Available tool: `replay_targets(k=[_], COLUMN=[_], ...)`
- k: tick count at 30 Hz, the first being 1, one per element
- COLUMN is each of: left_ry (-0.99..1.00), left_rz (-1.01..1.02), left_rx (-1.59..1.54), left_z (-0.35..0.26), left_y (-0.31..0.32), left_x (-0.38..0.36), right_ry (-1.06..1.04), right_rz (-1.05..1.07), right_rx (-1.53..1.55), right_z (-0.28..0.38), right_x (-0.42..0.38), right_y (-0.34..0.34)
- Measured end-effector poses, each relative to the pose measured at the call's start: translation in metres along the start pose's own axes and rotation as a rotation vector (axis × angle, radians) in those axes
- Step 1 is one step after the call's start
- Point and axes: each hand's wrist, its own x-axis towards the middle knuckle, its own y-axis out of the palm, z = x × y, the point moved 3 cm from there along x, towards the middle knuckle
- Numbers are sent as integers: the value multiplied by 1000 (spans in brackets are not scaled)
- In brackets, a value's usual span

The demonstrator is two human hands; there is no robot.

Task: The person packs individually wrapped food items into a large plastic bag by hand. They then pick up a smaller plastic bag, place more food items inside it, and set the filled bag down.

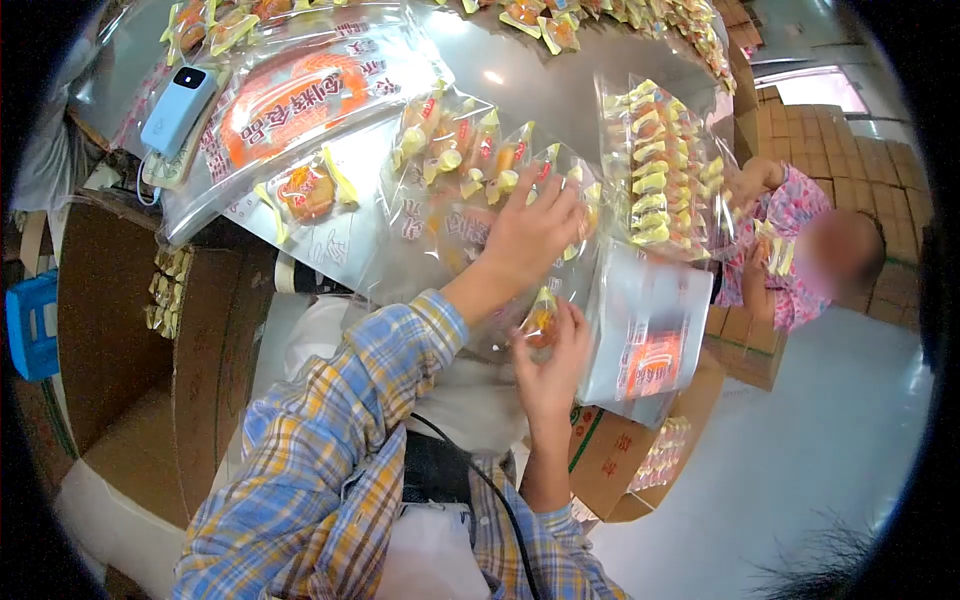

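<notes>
A clear printed plastic bag lies in front of me with several yellow-wrapped small cakes in a row at its far end. Over the right part of that row rests my left hand, its fingers spread and bent down onto the cakes. Nearer to me, my right hand pinches a single wrapped cake between thumb and fingers at the bag's near right side. Whether that cake is inside the bag is hard to tell. Another wrapped cake lies alone on the left.
A filled bag of cakes stands right, beside a stack of flat printed bags. More bags and a blue power bank lie left. Open cartons flank me. Loose cakes cover the far side. A co-worker handles cakes.
</notes>
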Motion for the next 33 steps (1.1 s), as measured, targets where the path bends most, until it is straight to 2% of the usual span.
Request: replay_targets(k=[4,7,10,14,17,21,24,27,29,30,32,33], left_ry=[-35,-35,-9,31,54,60,61,96,163,111,14,45], left_rz=[36,38,-10,-81,-79,-108,-120,-109,-58,-66,-83,-53], left_rx=[-35,-94,-109,-78,-142,-240,-323,-397,-414,-373,-286,-255], left_z=[0,3,7,4,7,8,9,11,12,9,4,4], left_y=[6,3,-1,-4,1,-1,-3,1,0,0,0,2], left_x=[-2,-1,-3,-5,-9,-11,-12,-14,-18,-17,-11,-11], right_ry=[38,57,-21,-59,223,155,148,226,175,153,139,128], right_rz=[-215,-185,-133,-114,-267,-500,-527,-450,-443,-437,-445,-448], right_rx=[260,319,189,179,548,773,629,823,809,800,509,366], right_z=[-1,-14,-14,-6,-13,-5,-9,-15,-28,-31,-34,-31], right_x=[9,15,11,6,8,29,45,59,65,66,65,67], right_y=[1,7,8,22,29,36,44,52,61,62,60,57])
